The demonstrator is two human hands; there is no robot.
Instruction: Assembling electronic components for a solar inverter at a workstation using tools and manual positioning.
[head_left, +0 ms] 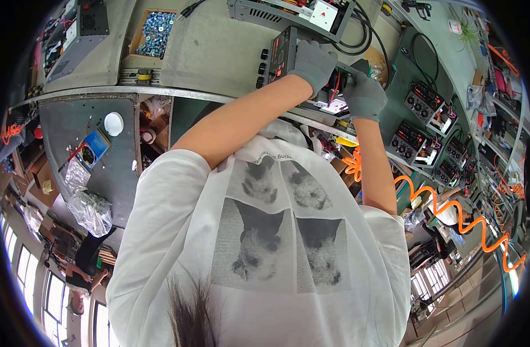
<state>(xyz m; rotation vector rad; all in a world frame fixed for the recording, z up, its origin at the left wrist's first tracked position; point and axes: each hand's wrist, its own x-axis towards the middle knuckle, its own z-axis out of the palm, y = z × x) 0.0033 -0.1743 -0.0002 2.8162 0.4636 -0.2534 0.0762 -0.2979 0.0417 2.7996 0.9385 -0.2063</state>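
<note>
An electronic unit with a black front panel and knobs point(276, 58) lies on the grey workbench in front of me, its casing open behind the panel. Red wires point(335, 87) show inside it, between my hands. My left hand point(314, 65), in a grey glove, grips the unit just behind the panel, with the fingertips partly hidden. My right hand point(366, 97), gloved the same, is closed at the other end of the unit. A dark and green piece shows by its fingers; what exactly it holds I cannot make out.
Another open metal unit point(265, 13) with black cables point(366, 34) stands beyond. A wooden box of screws point(155, 34) sits to the left. Several similar units point(415, 141) line the right-hand bench. An orange coiled hose point(444, 208) hangs by my right arm. Other people are farther off.
</note>
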